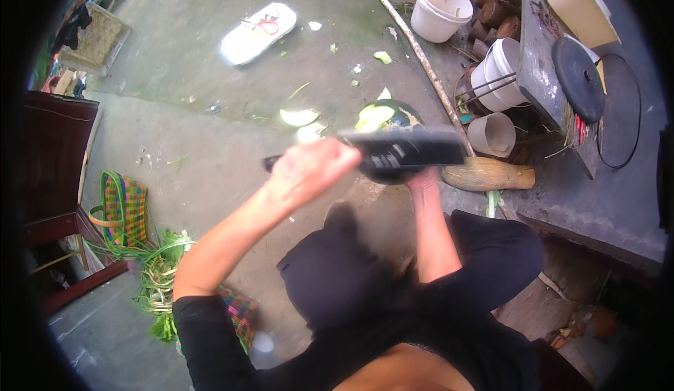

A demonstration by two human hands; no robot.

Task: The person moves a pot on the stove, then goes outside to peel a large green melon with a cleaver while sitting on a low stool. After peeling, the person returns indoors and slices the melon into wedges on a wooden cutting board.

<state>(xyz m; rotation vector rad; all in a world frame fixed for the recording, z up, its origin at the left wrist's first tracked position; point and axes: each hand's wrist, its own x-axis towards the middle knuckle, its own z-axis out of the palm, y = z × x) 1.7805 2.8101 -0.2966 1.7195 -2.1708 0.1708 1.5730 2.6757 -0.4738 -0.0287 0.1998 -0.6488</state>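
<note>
My left hand (316, 164) is closed around the handle of a large cleaver (416, 146), whose dark blade extends to the right and is blurred by motion. Beneath and behind the blade is a round, dark green melon or gourd (408, 114), with pale flesh bared on its upper left. My right hand (423, 178) supports its near side, the fingers mostly hidden by the melon and blade. Cut pale green pieces (299, 117) lie on the floor left of it. Whether the blade touches the melon cannot be told.
A long wooden pole (416, 49) and a wooden log (489, 174) lie at the right, near white buckets (441, 12). A white tray (258, 33) with red-handled scissors sits ahead. A plaid woven basket (124, 209) and leafy greens (163, 275) are at the left.
</note>
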